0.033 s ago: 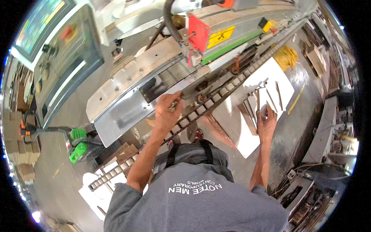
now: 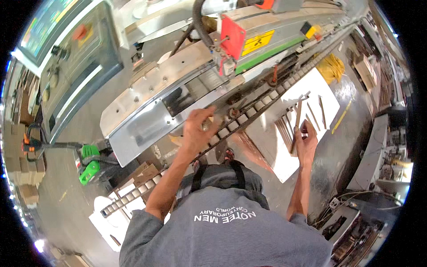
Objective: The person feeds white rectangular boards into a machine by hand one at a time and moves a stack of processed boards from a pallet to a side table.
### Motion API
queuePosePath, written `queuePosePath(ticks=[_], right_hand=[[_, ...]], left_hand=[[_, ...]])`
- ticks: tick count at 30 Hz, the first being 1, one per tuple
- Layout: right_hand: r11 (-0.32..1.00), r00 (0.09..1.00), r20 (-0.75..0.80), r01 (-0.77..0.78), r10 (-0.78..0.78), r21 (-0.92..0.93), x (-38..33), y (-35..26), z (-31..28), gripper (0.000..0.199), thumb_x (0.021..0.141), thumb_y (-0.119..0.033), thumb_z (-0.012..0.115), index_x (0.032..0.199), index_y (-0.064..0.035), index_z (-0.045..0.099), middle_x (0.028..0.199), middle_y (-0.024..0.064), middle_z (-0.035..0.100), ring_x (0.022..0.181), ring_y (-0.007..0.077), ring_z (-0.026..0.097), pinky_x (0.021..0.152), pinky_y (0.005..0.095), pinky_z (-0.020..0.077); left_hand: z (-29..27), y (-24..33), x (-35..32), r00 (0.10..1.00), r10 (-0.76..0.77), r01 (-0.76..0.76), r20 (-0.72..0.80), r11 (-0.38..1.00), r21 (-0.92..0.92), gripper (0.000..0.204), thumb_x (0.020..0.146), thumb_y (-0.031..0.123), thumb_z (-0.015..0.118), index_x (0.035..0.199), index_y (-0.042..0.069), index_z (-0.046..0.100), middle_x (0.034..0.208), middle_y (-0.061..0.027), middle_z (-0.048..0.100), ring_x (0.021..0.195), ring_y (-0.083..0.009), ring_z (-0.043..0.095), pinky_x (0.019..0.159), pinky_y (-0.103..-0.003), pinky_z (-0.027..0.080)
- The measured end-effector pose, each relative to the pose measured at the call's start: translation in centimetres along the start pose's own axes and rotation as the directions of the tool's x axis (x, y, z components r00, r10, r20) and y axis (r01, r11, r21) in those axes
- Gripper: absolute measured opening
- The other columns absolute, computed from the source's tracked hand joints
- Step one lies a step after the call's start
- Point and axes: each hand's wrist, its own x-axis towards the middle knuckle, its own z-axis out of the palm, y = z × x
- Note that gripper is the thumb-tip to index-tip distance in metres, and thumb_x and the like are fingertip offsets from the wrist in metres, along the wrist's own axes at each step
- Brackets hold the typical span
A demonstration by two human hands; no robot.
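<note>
White lettering [image 2: 214, 218] marks the shirt [image 2: 231, 242] behind the left hand [image 2: 198, 128], whose grip is unclear; the right hand [image 2: 306, 141] pinches a brown strip [image 2: 298, 113], long axis pointing forward.

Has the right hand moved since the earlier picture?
No, no clear shift: the right hand overlaps the same edge of the white panel in both pictures.

The right of the hands [image 2: 307, 141] partly hides a strip [image 2: 298, 114], the screen's [image 2: 46, 29] top cropped

Left hand [image 2: 195, 130] — spread wider, brown strip [image 2: 298, 114] — more slanted
</note>
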Motion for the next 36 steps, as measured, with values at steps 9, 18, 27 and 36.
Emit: queuePosePath(ticks=[9,18,27,36], right_hand=[[0.217,0.781,0.518,-0.47,-0.349,0.855,-4.3,-13.7,16.5,0.029,0.1,-0.013,0.054,0.124,0.0029,0.059,0.112,0.0095,0.065,0.103,0.0202,0.064,0.091,0.0361,0.0528],[0.416,0.611,0.713,-0.582,-0.345,0.699,-7.7,-19.6,26.4,0.071,0.098,-0.015,0.063,0.152,0.007,0.022,0.123,0.0211,0.061,0.1,0.0225,0.065,0.08,0.0352,0.0601],[0.409,0.661,0.634,-0.49,-0.402,0.77,-8.1,-22.0,31.0,0.047,0.103,-0.027,0.053,0.129,0.0116,0.047,0.102,0.0134,0.062,0.086,0.0208,0.066,0.078,0.0337,0.0593],[0.352,0.642,0.666,-0.566,-0.379,0.746,-8.1,-21.9,31.8,0.07,0.096,-0.034,0.063,0.137,0.0139,0.033,0.119,0.016,0.052,0.095,0.0199,0.06,0.076,0.0312,0.0569]], left_hand=[[-4.9,1.4,-2.8,0.95,-0.265,0.285,0.168,0.952,-0.11,0.052,0.08,0.018,0.081,0.126,0.002,0.065,0.125,-0.0153,0.066,0.11,-0.027,0.064,0.096,-0.036,0.05],[-14.5,-9.1,-1.9,0.999,-0.039,0.047,-0.026,0.9,0.433,0.038,0.073,0.009,0.08,0.11,0.006,0.072,0.114,-0.019,0.066,0.106,-0.0398,0.06,0.09,-0.047,0.051],[-14.4,-11.9,-3.2,0.929,0.112,0.131,-0.354,0.794,0.594,0.037,0.066,0.013,0.085,0.102,0.008,0.075,0.083,-0.0092,0.059,0.081,-0.0304,0.056,0.077,-0.043,0.045],[-14.4,-12.0,-3.2,0.936,0.066,0.14,-0.345,0.831,0.538,0.036,0.07,0.015,0.084,0.104,0.007,0.075,0.08,-0.01,0.06,0.08,-0.0308,0.057,0.075,-0.043,0.047]])
